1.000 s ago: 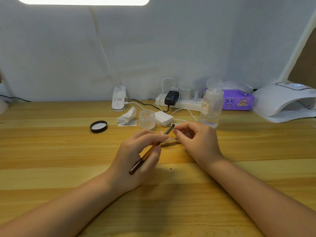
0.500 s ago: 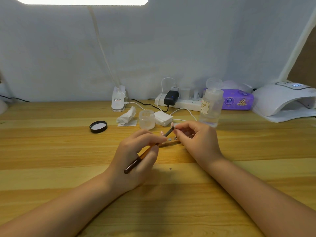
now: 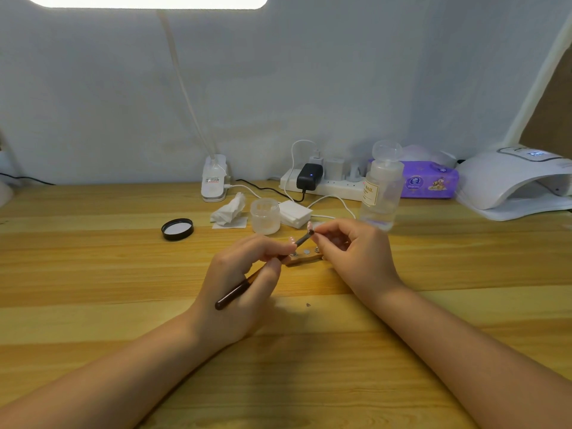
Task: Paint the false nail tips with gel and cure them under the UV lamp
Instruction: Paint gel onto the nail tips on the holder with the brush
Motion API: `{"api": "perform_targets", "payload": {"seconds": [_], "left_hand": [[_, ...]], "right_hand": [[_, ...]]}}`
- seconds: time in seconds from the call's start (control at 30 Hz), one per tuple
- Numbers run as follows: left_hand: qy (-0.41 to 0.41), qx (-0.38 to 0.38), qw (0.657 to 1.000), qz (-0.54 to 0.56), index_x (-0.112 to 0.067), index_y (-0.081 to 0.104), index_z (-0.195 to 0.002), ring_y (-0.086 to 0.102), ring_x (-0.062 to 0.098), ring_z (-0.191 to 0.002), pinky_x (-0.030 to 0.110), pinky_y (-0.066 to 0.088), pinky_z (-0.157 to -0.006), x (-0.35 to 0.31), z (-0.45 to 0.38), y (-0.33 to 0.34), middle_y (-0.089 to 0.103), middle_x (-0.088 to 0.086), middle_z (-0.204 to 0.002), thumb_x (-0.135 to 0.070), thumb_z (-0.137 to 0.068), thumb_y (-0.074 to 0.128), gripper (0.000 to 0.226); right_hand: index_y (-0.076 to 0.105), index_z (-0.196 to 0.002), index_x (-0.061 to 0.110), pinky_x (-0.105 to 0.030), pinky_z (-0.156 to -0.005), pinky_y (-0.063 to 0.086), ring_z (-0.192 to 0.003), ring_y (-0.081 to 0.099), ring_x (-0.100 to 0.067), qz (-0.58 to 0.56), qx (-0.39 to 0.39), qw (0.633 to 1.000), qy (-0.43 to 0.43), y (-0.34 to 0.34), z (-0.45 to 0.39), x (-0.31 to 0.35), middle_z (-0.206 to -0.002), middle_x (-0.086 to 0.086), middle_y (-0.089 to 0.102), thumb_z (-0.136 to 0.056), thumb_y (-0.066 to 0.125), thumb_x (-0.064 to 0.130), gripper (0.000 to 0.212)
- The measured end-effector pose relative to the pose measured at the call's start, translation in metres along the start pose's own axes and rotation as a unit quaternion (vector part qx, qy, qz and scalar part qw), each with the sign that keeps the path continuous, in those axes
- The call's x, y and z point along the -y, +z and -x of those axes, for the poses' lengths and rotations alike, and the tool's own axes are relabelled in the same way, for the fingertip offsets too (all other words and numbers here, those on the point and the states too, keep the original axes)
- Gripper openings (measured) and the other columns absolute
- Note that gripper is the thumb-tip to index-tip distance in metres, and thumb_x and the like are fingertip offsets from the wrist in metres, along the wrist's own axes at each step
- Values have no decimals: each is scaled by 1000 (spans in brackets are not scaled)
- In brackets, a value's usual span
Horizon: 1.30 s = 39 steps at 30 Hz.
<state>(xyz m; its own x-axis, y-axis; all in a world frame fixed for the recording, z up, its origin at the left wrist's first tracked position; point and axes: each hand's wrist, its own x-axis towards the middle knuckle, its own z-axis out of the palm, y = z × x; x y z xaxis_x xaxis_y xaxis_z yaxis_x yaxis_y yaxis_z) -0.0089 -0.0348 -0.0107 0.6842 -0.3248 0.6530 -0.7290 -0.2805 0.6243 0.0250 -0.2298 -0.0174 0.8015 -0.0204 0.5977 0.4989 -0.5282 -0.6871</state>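
fingers of the left hand (image 3: 247, 283) pinch the brush (image 3: 263, 270) pen-style for control; right hand (image 3: 349, 255) fingertips clamp the nail tip (image 3: 309, 226) up against its bristles

— What sits along the back of the wooden desk (image 3: 93, 274)?

— A white power strip (image 3: 325, 184) against the wall, with a black adapter (image 3: 309, 176) plugged in (its small blue light is on). Left of it, the white clamp base of a desk lamp (image 3: 214, 178), its thin arm rising to the bright panel overhead.

— And nearer the middle?

— A crumpled tissue (image 3: 228, 209) on a small white square, a stack of white wipes (image 3: 294, 213) just right of it, and a black lid (image 3: 177, 229) lying flat further left.

— On the right?

— A purple tissue pack (image 3: 428, 181), partly behind a clear pump bottle (image 3: 381, 190) with a printed label.
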Motion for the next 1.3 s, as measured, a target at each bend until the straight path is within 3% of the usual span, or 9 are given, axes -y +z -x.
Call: {"api": "perform_targets", "payload": {"seconds": [0.07, 0.3, 0.43, 0.63, 0.8, 0.97, 1.13, 1.3], "left_hand": [[-6, -14, 1000, 9, -18, 66, -108, 68, 10, -96, 21, 51, -82, -1, 0, 1, 71, -5, -97, -26, -89, 46, 29], [-25, -14, 999, 26, -20, 63, -116, 68, 13, -101, 31, 55, -85, -2, -1, 3, 72, -3, -104, -30, -93, 47, 30], [-31, -13, 999, 39, -19, 67, -109, 69, 12, -96, 26, 53, -82, -2, 0, 1, 73, -3, -98, -29, -90, 46, 30], [-45, -52, 996, 48, -19, 66, -108, 69, 13, -94, 31, 56, -80, 2, 1, 2, 72, -6, -92, -31, -89, 44, 32], [-68, -79, 992, 76, -24, 62, -115, 70, 12, -95, 22, 54, -81, 8, -1, 4, 72, -8, -101, -33, -90, 46, 31], [-77, -70, 992, 74, -26, 62, -118, 70, 13, -98, 25, 55, -84, 10, 0, 5, 73, -9, -103, -36, -92, 46, 32], [-70, -49, 996, 41, -31, 64, -112, 68, 14, -98, 33, 56, -85, 5, -1, 4, 72, -8, -98, -38, -90, 46, 29], [-73, -31, 996, 40, -33, 65, -104, 68, 16, -98, 31, 55, -85, 1, -1, 4, 70, -12, -96, -39, -87, 52, 23]], "right_hand": [[73, -89, 18, -20, -64, 53, -68, 62, -9, -10, -3, 1000, 5, 0, 0, 0, -73, 4, 68, -84, 70, 10, 10], [72, -88, 19, -23, -66, 54, -67, 63, -7, -31, 12, 999, 14, 1, 0, -1, -72, 7, 68, -84, 70, 11, 9], [71, -86, 23, -29, -69, 56, -68, 66, -10, -36, 10, 999, 24, 1, 0, -1, -72, 4, 69, -84, 70, 11, 12], [70, -83, 28, -42, -68, 57, -67, 68, -17, -34, 9, 999, 35, 0, 0, -4, -71, 3, 70, -84, 70, 18, 10], [71, -82, 28, -32, -62, 55, -64, 61, -6, 24, 36, 999, 19, 2, 0, -5, -69, 13, 67, -80, 72, 22, 7], [71, -82, 31, -25, -59, 52, -63, 59, -2, 77, 51, 996, 20, 3, -1, -8, -68, 15, 65, -81, 71, 25, 6], [72, -83, 27, -27, -60, 52, -64, 59, -3, 90, 53, 994, 11, 4, -2, -9, -68, 13, 65, -82, 71, 24, 3], [72, -84, 26, -18, -60, 49, -66, 59, -1, 59, 41, 997, 26, 3, -4, -11, -71, 14, 66, -83, 71, 21, 5]]}}
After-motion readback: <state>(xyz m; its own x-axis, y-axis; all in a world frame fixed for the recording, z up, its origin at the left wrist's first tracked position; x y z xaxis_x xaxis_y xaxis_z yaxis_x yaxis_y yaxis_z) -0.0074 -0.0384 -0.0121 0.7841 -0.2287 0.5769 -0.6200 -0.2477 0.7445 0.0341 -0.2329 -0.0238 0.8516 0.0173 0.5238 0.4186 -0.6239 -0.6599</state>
